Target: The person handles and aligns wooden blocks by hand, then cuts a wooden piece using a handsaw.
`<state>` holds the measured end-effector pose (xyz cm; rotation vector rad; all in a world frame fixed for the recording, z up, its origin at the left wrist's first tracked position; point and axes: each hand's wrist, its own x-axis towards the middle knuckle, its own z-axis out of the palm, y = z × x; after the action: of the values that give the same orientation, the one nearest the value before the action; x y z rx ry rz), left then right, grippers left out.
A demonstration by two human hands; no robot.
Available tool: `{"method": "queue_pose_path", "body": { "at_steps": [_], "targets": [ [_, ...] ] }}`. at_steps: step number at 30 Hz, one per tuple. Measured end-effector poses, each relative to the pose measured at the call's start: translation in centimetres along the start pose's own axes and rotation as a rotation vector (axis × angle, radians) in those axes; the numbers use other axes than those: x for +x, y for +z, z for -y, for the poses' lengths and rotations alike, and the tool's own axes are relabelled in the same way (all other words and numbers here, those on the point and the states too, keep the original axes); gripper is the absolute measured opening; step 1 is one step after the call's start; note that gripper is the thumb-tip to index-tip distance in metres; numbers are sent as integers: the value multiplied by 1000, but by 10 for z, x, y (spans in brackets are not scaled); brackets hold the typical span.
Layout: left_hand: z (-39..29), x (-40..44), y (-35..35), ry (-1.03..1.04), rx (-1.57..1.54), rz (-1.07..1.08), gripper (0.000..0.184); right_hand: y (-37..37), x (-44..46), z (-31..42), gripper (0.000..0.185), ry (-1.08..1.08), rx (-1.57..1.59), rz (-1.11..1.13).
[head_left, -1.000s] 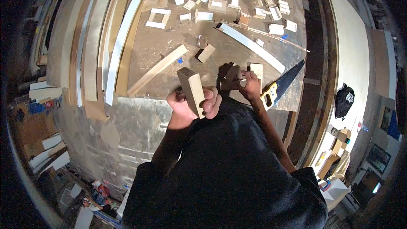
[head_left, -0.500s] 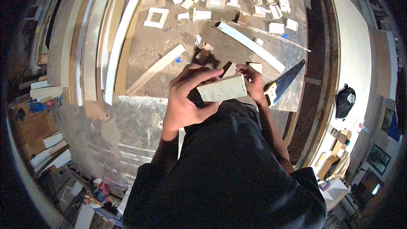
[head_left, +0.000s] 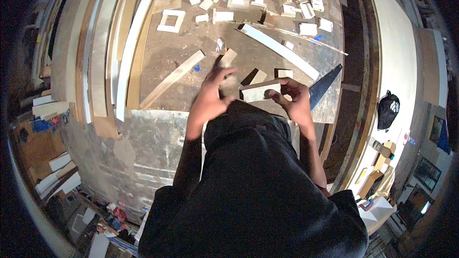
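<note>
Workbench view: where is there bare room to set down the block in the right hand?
For the block: the bare patch between the boards at left, the square frame and the slanting wooden strip. A smaller one lies between the white strip and the tip of the saw. Crowded: the far end, strewn with small wooden pieces.

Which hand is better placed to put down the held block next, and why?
Probably the right hand: it grips the wooden block at one end, while the left hand is open and appears clear of it.
</note>
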<state>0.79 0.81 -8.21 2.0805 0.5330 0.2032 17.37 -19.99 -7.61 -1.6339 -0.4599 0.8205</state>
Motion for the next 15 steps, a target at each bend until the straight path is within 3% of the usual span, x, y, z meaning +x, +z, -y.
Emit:
{"method": "queue_pose_path", "body": {
  "at_steps": [2, 3, 5, 8, 9, 12, 14, 15],
  "targets": [
    [118, 6, 47, -29, -12, -22, 70, -16, 11, -44, 16, -5, -488, 130],
    [138, 13, 65, -21, -11, -21, 70, -19, 15, -74, 13, -30, -461, 99],
    [154, 25, 96, -202, 81, -469, 65, -19, 19, -101, 13, -45, -482, 96],
    [163, 43, 114, -172, 306, -528, 59, -7, 36, -129, 16, 95, -434, 77],
    [157, 47, 113, -200, 337, -511, 53, -6, 45, -152, 18, -13, -472, 58],
    [174, 52, 111, -111, 331, -479, 50, 0, 66, -166, 20, -48, -475, 41],
    [176, 44, 102, -134, 201, -424, 44, 0, 73, -161, 20, 12, -447, 9],
    [180, 38, 99, -298, -231, -300, 40, -2, 81, -171, 20, 74, -396, -20]
  ]
}}
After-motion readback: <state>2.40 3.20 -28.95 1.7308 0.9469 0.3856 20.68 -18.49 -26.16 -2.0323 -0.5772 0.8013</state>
